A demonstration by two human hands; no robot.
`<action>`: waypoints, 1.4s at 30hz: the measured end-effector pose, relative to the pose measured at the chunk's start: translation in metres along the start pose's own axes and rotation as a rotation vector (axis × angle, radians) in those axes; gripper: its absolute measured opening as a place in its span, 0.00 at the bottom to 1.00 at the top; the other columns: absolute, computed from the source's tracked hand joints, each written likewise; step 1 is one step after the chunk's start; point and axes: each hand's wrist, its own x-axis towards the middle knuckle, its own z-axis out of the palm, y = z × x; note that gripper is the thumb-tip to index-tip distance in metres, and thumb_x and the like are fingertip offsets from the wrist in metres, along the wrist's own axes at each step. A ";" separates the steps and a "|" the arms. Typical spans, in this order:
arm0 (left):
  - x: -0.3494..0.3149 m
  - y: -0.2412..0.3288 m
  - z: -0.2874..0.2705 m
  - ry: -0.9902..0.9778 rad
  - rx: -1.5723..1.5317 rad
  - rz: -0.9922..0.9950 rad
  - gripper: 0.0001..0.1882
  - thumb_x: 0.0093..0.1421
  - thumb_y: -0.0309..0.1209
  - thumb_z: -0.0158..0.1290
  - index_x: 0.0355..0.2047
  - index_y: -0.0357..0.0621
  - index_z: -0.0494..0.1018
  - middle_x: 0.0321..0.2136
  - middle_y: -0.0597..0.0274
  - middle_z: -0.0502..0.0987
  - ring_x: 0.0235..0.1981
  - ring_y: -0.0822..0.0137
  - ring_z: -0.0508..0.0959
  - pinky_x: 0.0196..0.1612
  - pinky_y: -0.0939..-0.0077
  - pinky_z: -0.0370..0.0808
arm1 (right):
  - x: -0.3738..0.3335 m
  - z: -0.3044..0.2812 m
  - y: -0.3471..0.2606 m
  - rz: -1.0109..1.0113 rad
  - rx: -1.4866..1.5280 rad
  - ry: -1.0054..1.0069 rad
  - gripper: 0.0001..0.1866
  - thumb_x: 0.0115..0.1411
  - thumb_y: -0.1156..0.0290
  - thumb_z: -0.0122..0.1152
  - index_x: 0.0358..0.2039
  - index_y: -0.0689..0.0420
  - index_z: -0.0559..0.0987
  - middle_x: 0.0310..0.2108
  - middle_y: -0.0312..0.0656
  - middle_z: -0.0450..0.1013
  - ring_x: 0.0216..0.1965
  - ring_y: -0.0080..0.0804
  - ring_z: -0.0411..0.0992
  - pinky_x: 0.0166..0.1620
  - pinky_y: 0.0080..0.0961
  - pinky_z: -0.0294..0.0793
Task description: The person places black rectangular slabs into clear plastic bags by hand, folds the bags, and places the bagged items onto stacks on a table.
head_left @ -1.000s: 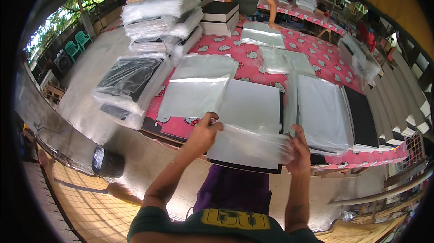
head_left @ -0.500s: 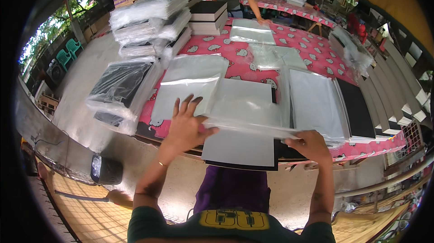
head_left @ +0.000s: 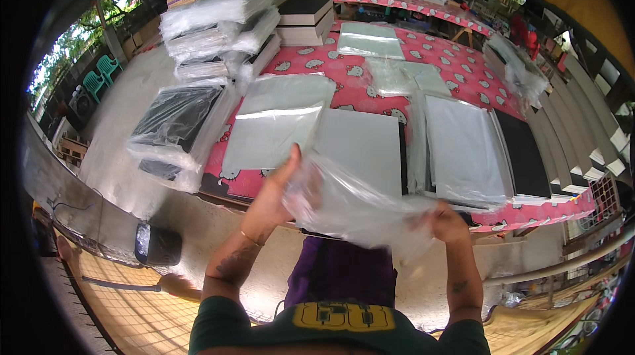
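Note:
A crumpled clear plastic bag [head_left: 360, 206] stretches between my two hands, over the near table edge. My left hand [head_left: 281, 186] has its thumb pointing up; its fingers show only blurred through the plastic they hold. At the bag's other end my right hand [head_left: 450, 223] pinches it. Under and beyond the plastic lies a white sheet [head_left: 360, 140] on a black board, its near part covered by the bag. To its left is a pile of flat clear sleeves [head_left: 278, 130]. A white plastic-covered stack [head_left: 466, 147] lies to its right, beside a black-covered stack [head_left: 520, 153].
Wrapped black packs [head_left: 175, 117] and a tall pile of wrapped bundles [head_left: 218, 24] stand at the left. More clear sleeves [head_left: 370, 41] lie farther back on the pink patterned table [head_left: 456, 57]. Grey boards line the right side. A broom [head_left: 175, 285] lies below left.
The plastic, formerly stretched flat over the white sheet, is now bunched and lower, toward me. My left hand has turned and its fingers are behind the plastic. The person across the table has moved away.

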 end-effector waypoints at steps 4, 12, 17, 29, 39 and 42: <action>0.002 -0.021 -0.009 -0.214 1.357 -0.092 0.14 0.64 0.40 0.47 0.34 0.42 0.71 0.25 0.63 0.75 0.29 0.68 0.76 0.32 0.73 0.73 | 0.003 -0.013 -0.001 -0.060 0.626 0.245 0.21 0.63 0.53 0.52 0.32 0.61 0.77 0.27 0.36 0.75 0.23 0.23 0.72 0.29 0.22 0.74; -0.005 -0.026 -0.038 0.248 0.487 -0.147 0.14 0.65 0.39 0.46 0.28 0.42 0.68 0.24 0.66 0.73 0.28 0.71 0.74 0.35 0.71 0.75 | -0.005 -0.010 0.034 -0.088 0.364 0.131 0.20 0.61 0.53 0.55 0.45 0.55 0.73 0.36 0.37 0.74 0.40 0.31 0.73 0.41 0.33 0.75; -0.007 -0.029 -0.038 0.120 0.574 0.030 0.12 0.64 0.38 0.48 0.31 0.42 0.72 0.25 0.63 0.74 0.31 0.66 0.77 0.36 0.70 0.76 | -0.014 -0.036 0.071 0.139 0.604 -0.027 0.18 0.52 0.58 0.65 0.39 0.55 0.77 0.41 0.42 0.75 0.42 0.37 0.73 0.42 0.35 0.75; -0.027 -0.020 -0.043 0.273 0.539 0.075 0.09 0.62 0.33 0.51 0.32 0.39 0.73 0.27 0.70 0.73 0.29 0.78 0.71 0.33 0.82 0.69 | -0.021 -0.018 0.067 0.136 -0.024 -0.318 0.29 0.52 0.54 0.65 0.45 0.66 0.75 0.36 0.50 0.76 0.33 0.32 0.76 0.31 0.21 0.74; -0.076 -0.085 -0.082 0.463 0.896 0.220 0.06 0.58 0.22 0.49 0.37 0.39 0.68 0.25 0.66 0.72 0.28 0.79 0.68 0.31 0.84 0.66 | -0.064 0.032 0.107 0.207 -0.021 0.456 0.19 0.55 0.79 0.53 0.49 0.60 0.69 0.22 0.39 0.68 0.23 0.21 0.68 0.27 0.19 0.69; -0.077 -0.120 -0.072 0.790 1.109 0.291 0.19 0.53 0.17 0.44 0.47 0.37 0.67 0.22 0.60 0.72 0.21 0.75 0.69 0.26 0.81 0.66 | -0.057 0.074 0.118 0.159 -0.274 0.894 0.23 0.58 0.79 0.47 0.56 0.59 0.66 0.21 0.35 0.65 0.18 0.17 0.63 0.22 0.17 0.64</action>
